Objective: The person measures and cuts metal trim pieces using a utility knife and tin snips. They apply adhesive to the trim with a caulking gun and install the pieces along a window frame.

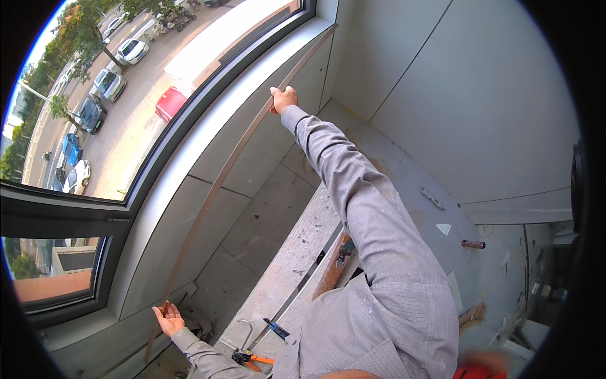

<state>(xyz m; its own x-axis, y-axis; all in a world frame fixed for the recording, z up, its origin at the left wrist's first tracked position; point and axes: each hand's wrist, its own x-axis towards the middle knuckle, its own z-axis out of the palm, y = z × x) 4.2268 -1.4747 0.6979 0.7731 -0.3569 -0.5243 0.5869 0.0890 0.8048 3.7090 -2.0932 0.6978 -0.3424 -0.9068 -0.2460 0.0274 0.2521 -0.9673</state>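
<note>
A long, thin brown trim strip [218, 183] runs along the wall panels just below the window sill, bowed in this view. At its far end, near the corner, my right hand [284, 100] is closed on the strip, arm stretched out. Near its close end, my left hand [169, 319] is turned palm up, fingers curled about the strip. The strip continues past that hand toward the lower edge. On a plank bench [287, 259] beside me lie orange-handled pliers [252, 359] and a blue-and-black tool [276, 328], perhaps a knife.
The white sill [183, 148] and dark window frame [208, 95] border the wall on my left. Plain panels [486, 101] rise on the right. On the floor are a pale tube [432, 199], a white triangular scrap [444, 228] and a reddish-brown cylinder [473, 244].
</note>
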